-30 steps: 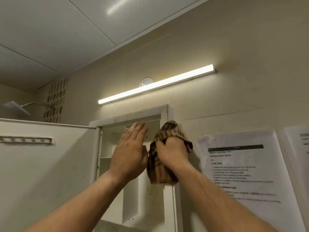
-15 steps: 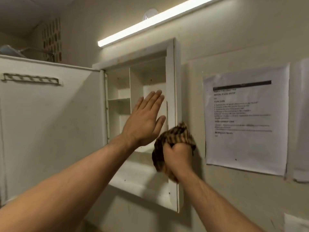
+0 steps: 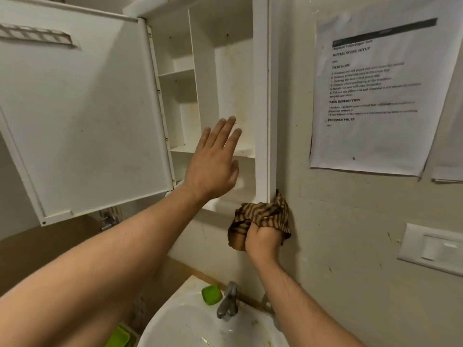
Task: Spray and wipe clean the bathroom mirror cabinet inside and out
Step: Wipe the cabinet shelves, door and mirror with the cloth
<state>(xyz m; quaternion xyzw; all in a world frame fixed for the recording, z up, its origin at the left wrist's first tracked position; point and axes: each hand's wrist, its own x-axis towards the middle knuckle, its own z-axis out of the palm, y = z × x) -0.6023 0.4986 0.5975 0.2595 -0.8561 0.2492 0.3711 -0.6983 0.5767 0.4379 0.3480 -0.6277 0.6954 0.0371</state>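
Note:
The white mirror cabinet hangs on the wall with its door swung open to the left, showing bare stained shelves inside. My right hand grips a bunched brown striped cloth against the cabinet's lower right corner, where the frame meets the wall. My left hand is raised in front of the open shelves, fingers straight and spread, holding nothing. No spray bottle is in view.
A white sink with a metal tap sits below, a green soap dish on its rim. Printed sheets hang on the wall to the right, above a white switch plate.
My right hand has dragged the cloth down the cabinet's right frame edge from the top to the bottom corner. The view has tilted down, bringing the sink into sight.

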